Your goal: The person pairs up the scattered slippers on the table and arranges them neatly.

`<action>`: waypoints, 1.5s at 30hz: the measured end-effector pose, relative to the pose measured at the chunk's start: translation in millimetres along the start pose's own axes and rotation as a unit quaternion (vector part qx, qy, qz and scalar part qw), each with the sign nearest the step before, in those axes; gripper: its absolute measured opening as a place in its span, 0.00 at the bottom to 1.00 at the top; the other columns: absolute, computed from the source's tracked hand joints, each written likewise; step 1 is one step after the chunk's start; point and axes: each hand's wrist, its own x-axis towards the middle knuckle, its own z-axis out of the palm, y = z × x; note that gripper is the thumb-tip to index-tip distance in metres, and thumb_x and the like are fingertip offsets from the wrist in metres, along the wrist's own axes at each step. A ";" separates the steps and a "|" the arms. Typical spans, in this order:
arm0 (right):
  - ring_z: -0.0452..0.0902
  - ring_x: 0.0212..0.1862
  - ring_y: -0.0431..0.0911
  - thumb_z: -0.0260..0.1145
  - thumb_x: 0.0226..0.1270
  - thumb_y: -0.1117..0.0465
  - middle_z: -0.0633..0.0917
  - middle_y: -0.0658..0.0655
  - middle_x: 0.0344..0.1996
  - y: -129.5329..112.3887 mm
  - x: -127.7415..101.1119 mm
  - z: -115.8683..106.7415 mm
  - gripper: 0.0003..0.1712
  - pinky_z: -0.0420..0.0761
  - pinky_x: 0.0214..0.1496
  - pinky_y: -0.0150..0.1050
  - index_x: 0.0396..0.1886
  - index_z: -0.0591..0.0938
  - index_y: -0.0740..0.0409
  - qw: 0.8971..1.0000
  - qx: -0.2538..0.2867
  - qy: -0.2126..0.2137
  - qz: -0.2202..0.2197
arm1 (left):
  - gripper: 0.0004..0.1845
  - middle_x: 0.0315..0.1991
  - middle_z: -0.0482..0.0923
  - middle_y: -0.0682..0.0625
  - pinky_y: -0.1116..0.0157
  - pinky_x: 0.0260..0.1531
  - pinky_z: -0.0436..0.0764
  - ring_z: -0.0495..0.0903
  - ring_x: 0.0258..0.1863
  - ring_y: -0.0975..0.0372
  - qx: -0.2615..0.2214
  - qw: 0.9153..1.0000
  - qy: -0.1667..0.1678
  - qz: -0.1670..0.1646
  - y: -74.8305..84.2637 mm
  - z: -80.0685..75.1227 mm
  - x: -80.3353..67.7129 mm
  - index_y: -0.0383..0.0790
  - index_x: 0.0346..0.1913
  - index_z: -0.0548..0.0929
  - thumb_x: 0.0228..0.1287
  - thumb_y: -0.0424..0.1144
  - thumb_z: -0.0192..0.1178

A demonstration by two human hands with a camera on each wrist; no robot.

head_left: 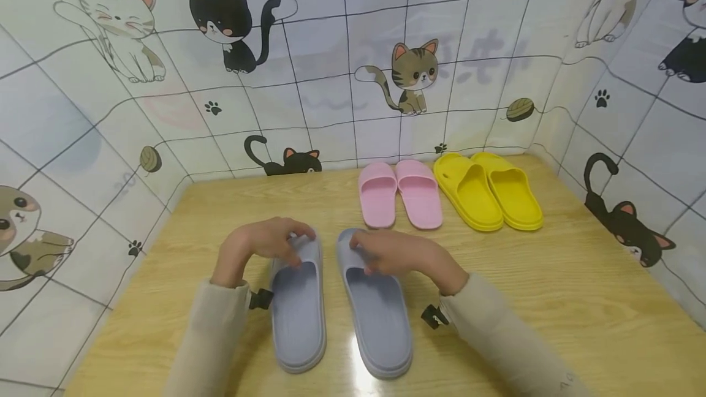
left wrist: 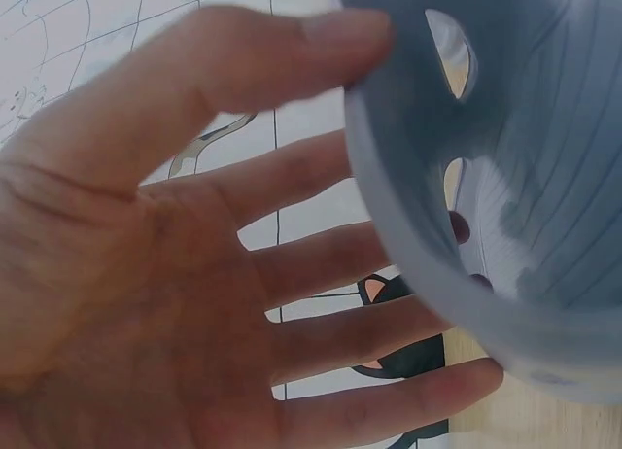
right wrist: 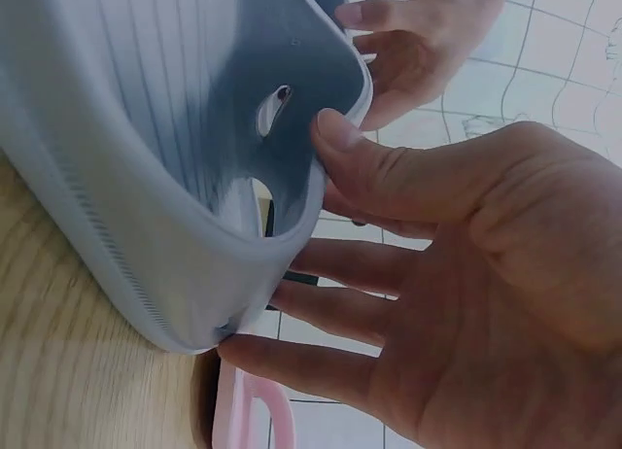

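A pair of grey-blue slippers lies side by side on the wooden surface, toes pointing away and slightly spread at the heels. My left hand [head_left: 274,239] holds the left slipper [head_left: 298,323] by its upper, with the thumb at the strap's edge and the fingers over its outer side. On the right slipper [head_left: 380,323], my right hand [head_left: 394,252] pinches the upper in the same way. The right wrist view shows that thumb [right wrist: 340,133] on the strap's rim and the other fingers along the outside. Slots in the strap [left wrist: 449,55] show in the left wrist view.
Pink slippers [head_left: 421,204] stand behind the grey-blue pair, near the back wall. Yellow slippers [head_left: 480,201] sit just right of them. Walls with a cat-and-tile pattern [head_left: 325,90] enclose the wooden surface [head_left: 551,299] at the back, left and right.
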 end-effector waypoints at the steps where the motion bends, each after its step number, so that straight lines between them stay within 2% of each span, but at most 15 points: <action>1: 0.79 0.57 0.47 0.70 0.69 0.63 0.83 0.58 0.62 0.3 2.3 -0.2 0.27 0.81 0.63 0.45 0.65 0.74 0.57 1.000 -0.001 0.004 -0.001 | 0.34 0.72 0.74 0.46 0.43 0.71 0.72 0.72 0.71 0.48 0.005 1.000 0.002 0.002 -0.3 -0.7 0.2 0.52 0.70 0.78 0.58 0.40 0.73; 5: 0.78 0.65 0.50 0.71 0.69 0.63 0.82 0.59 0.64 1.4 12.5 -1.5 0.28 0.77 0.70 0.48 0.67 0.75 0.59 1.000 0.005 0.010 -0.002 | 0.33 0.72 0.73 0.45 0.43 0.71 0.71 0.71 0.71 0.47 0.013 1.000 0.008 0.007 -2.5 -2.4 0.4 0.50 0.69 0.77 0.59 0.41 0.72; 10: 0.77 0.66 0.50 0.71 0.69 0.63 0.82 0.58 0.65 3.2 24.4 -2.6 0.28 0.75 0.72 0.49 0.67 0.77 0.60 1.000 -0.002 0.021 -0.002 | 0.32 0.71 0.74 0.44 0.43 0.71 0.72 0.72 0.70 0.46 0.016 1.000 0.022 0.014 -6.8 -1.8 2.0 0.49 0.69 0.78 0.60 0.42 0.73; 17: 0.76 0.69 0.53 0.71 0.69 0.63 0.82 0.59 0.65 5.8 38.8 -2.6 0.26 0.74 0.74 0.50 0.65 0.80 0.58 0.998 -0.005 0.059 0.004 | 0.30 0.70 0.76 0.43 0.44 0.69 0.74 0.74 0.68 0.47 0.013 0.999 0.048 0.019 -13.8 -3.3 4.5 0.48 0.66 0.81 0.58 0.44 0.74; 24: 0.79 0.59 0.52 0.73 0.67 0.61 0.82 0.61 0.59 9.0 50.3 -1.6 0.22 0.79 0.65 0.50 0.60 0.83 0.55 0.995 0.006 0.099 0.019 | 0.28 0.68 0.77 0.41 0.43 0.67 0.75 0.74 0.68 0.44 -0.002 0.997 0.071 0.028 -19.1 -4.7 6.6 0.45 0.63 0.82 0.60 0.43 0.74; 32: 0.77 0.47 0.48 0.73 0.66 0.62 0.83 0.57 0.49 11.8 63.4 2.0 0.18 0.80 0.53 0.45 0.55 0.86 0.53 0.988 0.000 0.154 0.006 | 0.27 0.70 0.76 0.40 0.43 0.69 0.73 0.74 0.69 0.44 -0.003 0.995 0.089 0.034 -24.3 -4.9 9.6 0.43 0.63 0.83 0.62 0.45 0.72; 35: 0.78 0.48 0.49 0.72 0.67 0.62 0.84 0.57 0.49 14.2 68.3 5.3 0.17 0.81 0.52 0.46 0.55 0.85 0.52 0.985 -0.001 0.172 0.005 | 0.26 0.71 0.75 0.40 0.42 0.70 0.72 0.73 0.70 0.44 -0.003 0.994 0.098 0.041 -25.4 -4.2 11.3 0.41 0.64 0.83 0.63 0.44 0.72; 40: 0.79 0.53 0.51 0.72 0.68 0.62 0.85 0.58 0.53 17.3 74.1 9.5 0.17 0.80 0.57 0.49 0.55 0.87 0.51 0.979 -0.001 0.205 0.020 | 0.25 0.68 0.78 0.40 0.42 0.70 0.72 0.73 0.70 0.44 0.006 0.992 0.112 0.053 -25.8 -4.1 13.6 0.39 0.63 0.83 0.65 0.43 0.71; 45: 0.79 0.50 0.50 0.72 0.69 0.60 0.86 0.57 0.50 18.9 75.8 10.6 0.16 0.81 0.54 0.46 0.55 0.88 0.50 0.974 -0.001 0.226 0.033 | 0.24 0.66 0.80 0.39 0.43 0.70 0.73 0.75 0.69 0.44 0.020 0.990 0.126 0.065 -27.1 -3.8 16.2 0.36 0.63 0.83 0.67 0.42 0.69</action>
